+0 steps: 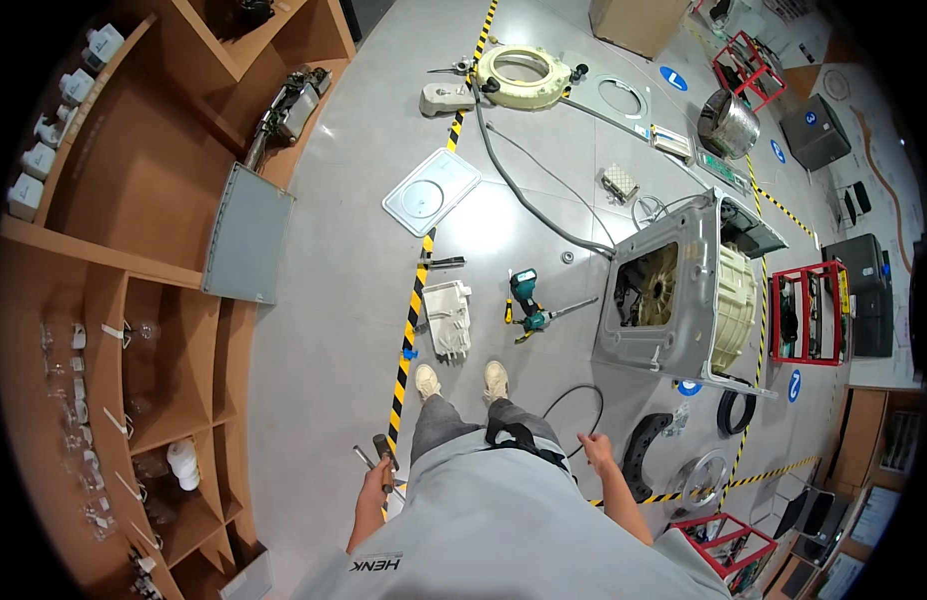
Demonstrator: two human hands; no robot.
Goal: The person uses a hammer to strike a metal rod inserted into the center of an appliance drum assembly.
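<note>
Low at my left side, my left hand (375,480) is closed around a hammer (386,448) with a brown handle. A thin metal rod (364,457) sticks out beside it, perhaps in the same grip. My right hand (596,447) hangs at my right side with its fingers curled; whatever they hold, if anything, is hidden. Close to it a thin black cable (601,396) loops over the floor. In front of my shoes lie a green-and-black cordless drill (525,288), a second green power tool (537,321) with a long bit, and a white plastic housing (448,319).
An opened grey washing machine cabinet (639,300) lies to the right. Ahead are a white panel (431,192), a cream ring-shaped part (525,76) and a grey hose (519,195). Wooden shelves (174,350) line the left. Red racks (809,313) and a curved black part (642,455) lie right.
</note>
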